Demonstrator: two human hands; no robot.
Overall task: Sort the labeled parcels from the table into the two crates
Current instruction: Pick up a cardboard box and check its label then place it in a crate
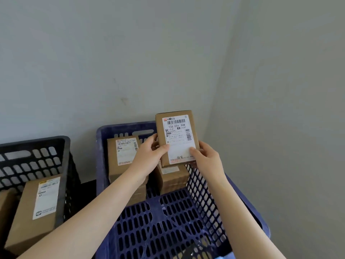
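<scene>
I hold a small brown cardboard parcel [176, 139] with a white shipping label above the far right part of the blue crate [168, 221]. My left hand [151, 156] grips its left edge, thumb on the label. My right hand [205, 156] grips its lower right edge, thumb also on the label. Inside the blue crate, a stack of labeled parcels [124, 157] stands at the far left and another stack [173, 180] sits right under the held parcel. The black crate [37, 157] at the left holds a large labeled parcel [35, 210].
Both crates stand against a plain grey wall, the blue one in the corner with a second wall to its right. The near half of the blue crate's perforated floor is bare. Another brown box shows at the left edge inside the black crate.
</scene>
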